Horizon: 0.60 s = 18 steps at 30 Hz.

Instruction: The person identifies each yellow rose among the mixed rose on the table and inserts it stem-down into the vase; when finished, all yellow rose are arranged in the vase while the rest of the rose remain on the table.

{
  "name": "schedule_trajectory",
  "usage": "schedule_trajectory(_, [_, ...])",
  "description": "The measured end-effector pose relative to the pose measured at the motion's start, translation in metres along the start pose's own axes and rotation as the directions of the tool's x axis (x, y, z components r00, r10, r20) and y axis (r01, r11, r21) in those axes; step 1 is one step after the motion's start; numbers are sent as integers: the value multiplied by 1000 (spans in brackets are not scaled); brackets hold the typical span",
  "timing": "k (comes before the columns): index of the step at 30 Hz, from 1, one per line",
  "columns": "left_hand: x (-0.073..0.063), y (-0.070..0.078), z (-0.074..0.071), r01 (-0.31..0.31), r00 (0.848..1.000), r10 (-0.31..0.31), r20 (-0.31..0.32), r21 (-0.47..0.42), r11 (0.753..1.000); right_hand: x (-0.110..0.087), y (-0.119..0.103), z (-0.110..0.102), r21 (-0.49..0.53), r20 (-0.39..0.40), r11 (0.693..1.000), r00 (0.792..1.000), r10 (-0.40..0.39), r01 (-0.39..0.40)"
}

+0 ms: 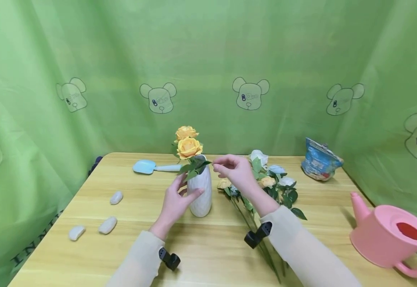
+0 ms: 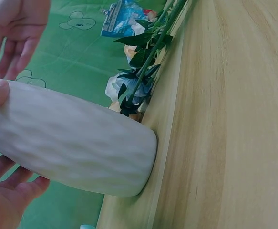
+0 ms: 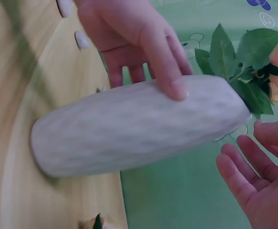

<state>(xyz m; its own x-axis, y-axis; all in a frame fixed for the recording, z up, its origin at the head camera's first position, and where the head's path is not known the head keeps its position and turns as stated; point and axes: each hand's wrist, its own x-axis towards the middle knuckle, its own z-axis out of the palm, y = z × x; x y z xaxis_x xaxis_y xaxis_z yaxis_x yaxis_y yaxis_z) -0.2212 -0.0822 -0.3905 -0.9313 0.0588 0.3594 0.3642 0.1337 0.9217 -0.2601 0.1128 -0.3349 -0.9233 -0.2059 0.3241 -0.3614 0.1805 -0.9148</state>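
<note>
A white textured vase (image 1: 200,199) stands upright on the wooden table, with two yellow-orange roses (image 1: 189,148) in its mouth. Green leaves (image 1: 194,166) of the roses spread over the rim. My left hand (image 1: 175,201) holds the vase from the left, thumb across the near side and fingers round the far side; the right wrist view shows that thumb on the white wall (image 3: 139,126). Beside the rim on the right is my right hand (image 1: 240,175), its fingers loosely bent and apart, holding nothing. Its fingertips are close to a leaf tip.
Loose artificial flowers (image 1: 267,182) in white, blue and peach lie right of the vase, stems toward me. A blue bag (image 1: 319,160) stands at the back right, a pink watering can (image 1: 384,235) at the right edge. A light-blue toy shovel (image 1: 145,166) and three pale stones (image 1: 107,225) lie left.
</note>
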Motion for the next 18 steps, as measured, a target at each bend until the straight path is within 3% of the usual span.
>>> schedule_trajectory(6, [-1, 3, 0, 1, 1000, -1, -2, -8, 1000, -17, 12, -15, 6, -21, 999, 999, 48, -48])
schedule_trajectory(18, [-1, 1, 0, -19, 1000, 19, -4, -8, 1000, -59, 34, -65, -70, -92, 988, 987, 132, -139])
